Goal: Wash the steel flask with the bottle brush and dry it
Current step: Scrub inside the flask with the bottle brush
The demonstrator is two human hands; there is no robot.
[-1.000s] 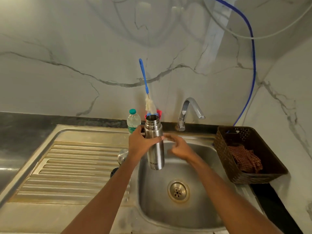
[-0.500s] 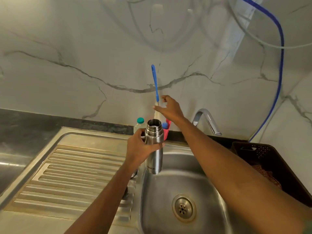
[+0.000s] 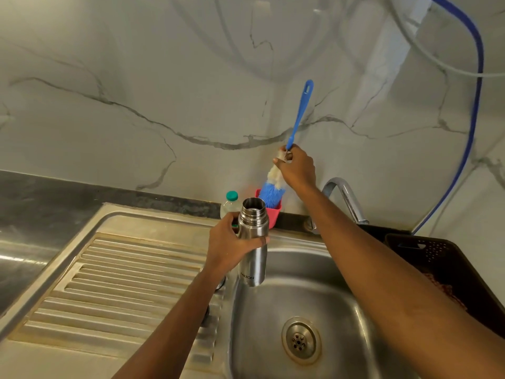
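My left hand [image 3: 228,246] grips an open steel flask [image 3: 252,242] upright over the left rim of the sink [image 3: 273,324], mouth up, no cap on it. Behind the flask stands a small red holder [image 3: 274,214] by the wall. My right hand [image 3: 296,168] is closed around the bottle brush [image 3: 297,119] just below its blue handle. The brush leans to the right, and its white and blue bristles [image 3: 272,192] reach down into the red holder.
A plastic bottle with a green cap [image 3: 231,201] stands behind the flask. The tap [image 3: 343,198] curves over the sink at the back right. A dark basket [image 3: 448,269] with a brown cloth sits right of the sink. The ribbed drainboard [image 3: 123,283] lies on the left.
My right hand has closed on the brush and raised it partly out of the red holder, tilting its handle to the right. The left hand keeps the flask in the same place.
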